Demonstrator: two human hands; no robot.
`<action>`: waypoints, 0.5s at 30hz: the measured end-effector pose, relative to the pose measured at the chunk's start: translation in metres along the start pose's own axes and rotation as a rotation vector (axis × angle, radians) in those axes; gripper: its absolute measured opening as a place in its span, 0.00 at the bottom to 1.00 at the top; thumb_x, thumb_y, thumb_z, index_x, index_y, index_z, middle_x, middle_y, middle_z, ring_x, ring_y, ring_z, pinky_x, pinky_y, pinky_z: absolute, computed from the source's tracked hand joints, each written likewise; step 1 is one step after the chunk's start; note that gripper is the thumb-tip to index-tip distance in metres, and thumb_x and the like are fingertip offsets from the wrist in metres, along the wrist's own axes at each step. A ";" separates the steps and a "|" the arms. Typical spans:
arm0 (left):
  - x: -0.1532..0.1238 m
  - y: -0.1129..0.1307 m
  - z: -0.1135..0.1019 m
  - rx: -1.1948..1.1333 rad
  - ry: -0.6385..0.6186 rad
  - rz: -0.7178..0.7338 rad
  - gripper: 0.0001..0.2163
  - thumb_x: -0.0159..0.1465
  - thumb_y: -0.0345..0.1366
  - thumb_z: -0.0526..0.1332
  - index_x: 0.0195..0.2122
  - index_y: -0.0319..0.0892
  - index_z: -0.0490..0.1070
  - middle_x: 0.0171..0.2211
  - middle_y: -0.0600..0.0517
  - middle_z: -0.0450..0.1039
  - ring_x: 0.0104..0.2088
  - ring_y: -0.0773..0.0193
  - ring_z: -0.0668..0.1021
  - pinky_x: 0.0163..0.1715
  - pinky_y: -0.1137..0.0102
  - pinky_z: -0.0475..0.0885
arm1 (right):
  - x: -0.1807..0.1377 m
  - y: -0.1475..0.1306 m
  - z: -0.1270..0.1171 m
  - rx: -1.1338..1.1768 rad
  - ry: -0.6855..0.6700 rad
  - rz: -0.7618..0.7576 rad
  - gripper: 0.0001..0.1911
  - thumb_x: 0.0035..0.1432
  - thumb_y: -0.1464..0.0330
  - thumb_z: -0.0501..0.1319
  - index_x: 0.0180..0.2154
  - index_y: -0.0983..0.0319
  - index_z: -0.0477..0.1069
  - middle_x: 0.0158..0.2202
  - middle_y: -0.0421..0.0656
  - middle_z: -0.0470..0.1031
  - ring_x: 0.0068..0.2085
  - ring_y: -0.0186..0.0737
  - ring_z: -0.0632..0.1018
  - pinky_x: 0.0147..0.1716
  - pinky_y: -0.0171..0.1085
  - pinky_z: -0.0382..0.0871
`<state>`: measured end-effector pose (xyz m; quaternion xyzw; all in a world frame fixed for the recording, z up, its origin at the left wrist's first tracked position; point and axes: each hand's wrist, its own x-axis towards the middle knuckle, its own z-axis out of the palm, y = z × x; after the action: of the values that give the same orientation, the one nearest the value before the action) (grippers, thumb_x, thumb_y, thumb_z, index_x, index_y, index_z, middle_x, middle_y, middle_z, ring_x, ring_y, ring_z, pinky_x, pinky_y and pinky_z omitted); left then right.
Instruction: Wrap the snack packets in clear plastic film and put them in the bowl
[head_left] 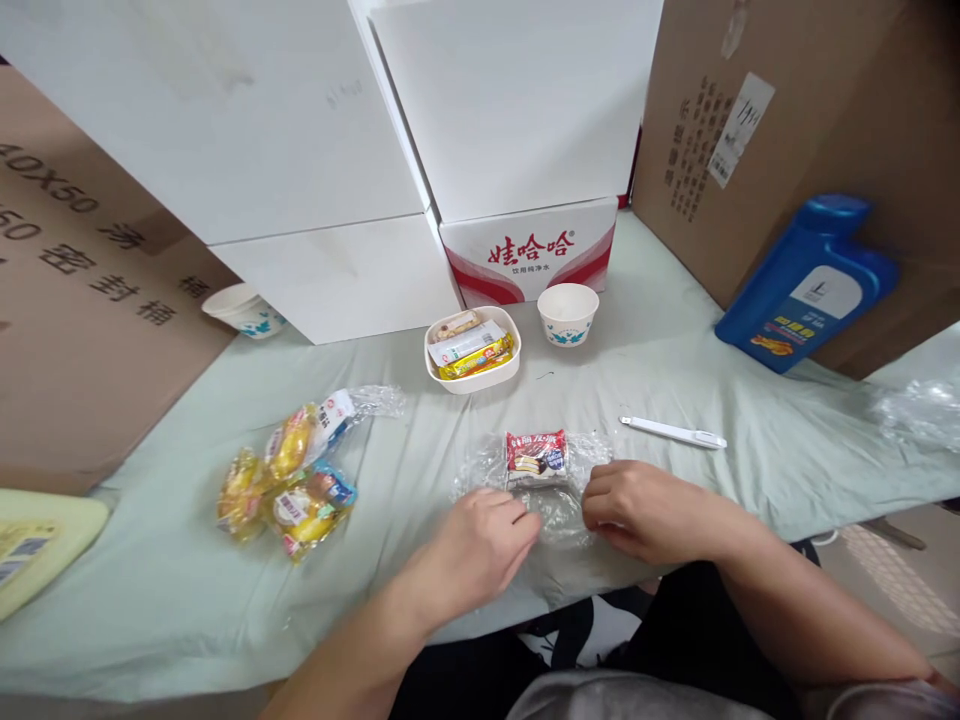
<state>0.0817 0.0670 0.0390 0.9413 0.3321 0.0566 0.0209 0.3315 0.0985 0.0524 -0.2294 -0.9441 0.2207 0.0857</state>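
Note:
A clear plastic bag (pixel 555 505) lies on the pale green cloth (pixel 420 470) near the front edge, with a red-and-white snack packet (pixel 535 455) inside it at its far end. My left hand (pixel 480 545) grips the bag's near left edge with curled fingers. My right hand (pixel 637 510) pinches the bag's near right edge. Both hands rest on the cloth.
A clear bag of yellow snacks (pixel 289 480) lies to the left. Behind are a white tray of packets (pixel 472 350), a paper bowl (pixel 568 313), a second bowl (pixel 244 308) and a white pen (pixel 673 432). White and cardboard boxes wall the back; a blue bottle (pixel 810 285) leans right.

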 end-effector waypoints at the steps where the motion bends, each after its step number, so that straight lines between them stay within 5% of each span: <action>1: -0.002 0.004 0.002 0.000 -0.068 -0.049 0.07 0.65 0.30 0.55 0.30 0.42 0.70 0.26 0.51 0.73 0.27 0.60 0.76 0.29 0.67 0.68 | -0.001 -0.002 0.001 -0.008 -0.022 0.016 0.10 0.51 0.79 0.56 0.26 0.60 0.71 0.26 0.40 0.74 0.32 0.38 0.73 0.35 0.36 0.65; 8: -0.003 0.015 0.008 0.039 -0.310 -0.338 0.15 0.57 0.18 0.52 0.37 0.42 0.71 0.30 0.50 0.75 0.24 0.61 0.77 0.26 0.68 0.69 | -0.002 -0.005 0.007 -0.060 -0.054 0.161 0.09 0.60 0.75 0.56 0.33 0.61 0.74 0.29 0.42 0.77 0.30 0.38 0.76 0.30 0.36 0.66; 12: -0.001 0.010 0.005 0.016 -0.162 -0.337 0.13 0.59 0.23 0.58 0.43 0.44 0.69 0.40 0.49 0.74 0.39 0.55 0.78 0.37 0.64 0.73 | -0.001 0.002 0.011 -0.125 0.122 0.250 0.19 0.59 0.73 0.60 0.52 0.59 0.70 0.46 0.47 0.76 0.34 0.40 0.79 0.31 0.38 0.70; 15: -0.002 0.004 0.005 0.035 -0.010 -0.372 0.22 0.56 0.29 0.66 0.52 0.47 0.65 0.51 0.46 0.69 0.51 0.49 0.74 0.46 0.59 0.73 | 0.002 0.008 0.017 -0.203 0.282 0.322 0.29 0.57 0.69 0.63 0.60 0.58 0.62 0.59 0.53 0.67 0.34 0.42 0.79 0.31 0.41 0.73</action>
<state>0.0829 0.0626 0.0345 0.8641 0.5014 0.0414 0.0162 0.3289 0.0992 0.0334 -0.4131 -0.8913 0.1014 0.1569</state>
